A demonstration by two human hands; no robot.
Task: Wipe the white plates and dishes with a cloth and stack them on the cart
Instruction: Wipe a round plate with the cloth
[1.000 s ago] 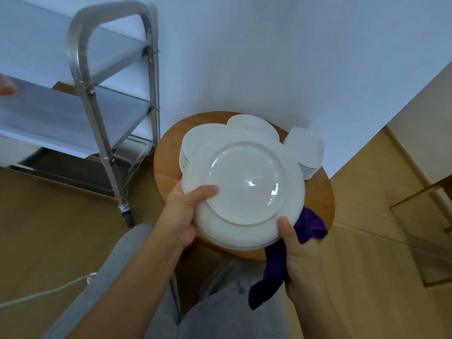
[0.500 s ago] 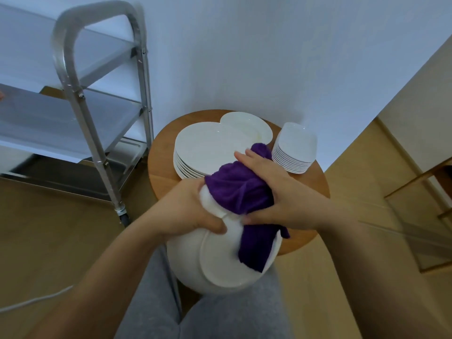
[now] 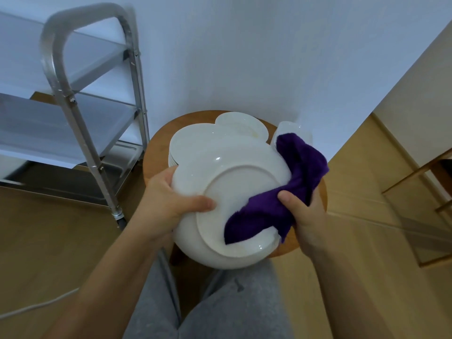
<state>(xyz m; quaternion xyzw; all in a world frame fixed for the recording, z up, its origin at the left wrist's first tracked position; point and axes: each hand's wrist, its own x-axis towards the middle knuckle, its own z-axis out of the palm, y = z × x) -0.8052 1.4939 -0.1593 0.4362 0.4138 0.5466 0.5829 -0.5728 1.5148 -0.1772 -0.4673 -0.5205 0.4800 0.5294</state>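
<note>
Plate (image 3: 234, 182) held by left grip (image 3: 168, 204), cloth (image 3: 288, 192) clutched in right grip (image 3: 303, 214).
Desk (image 3: 159, 152) stacks partly hidden behind; one cart (image 3: 73, 99) left.

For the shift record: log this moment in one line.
step: wiping | left hand: grips plate | right hand: holds purple cloth | cart: unloaded

A large white plate (image 3: 227, 192) is held tilted with its underside and raised foot ring facing up, over the near edge of a round wooden table (image 3: 156, 152). A purple cloth (image 3: 281, 192) drapes across its right rim and underside. Behind it sit a stack of white plates (image 3: 190, 140), another plate (image 3: 242, 124), and a pile of small dishes (image 3: 288, 127). The metal cart (image 3: 80, 94) stands left.
</note>
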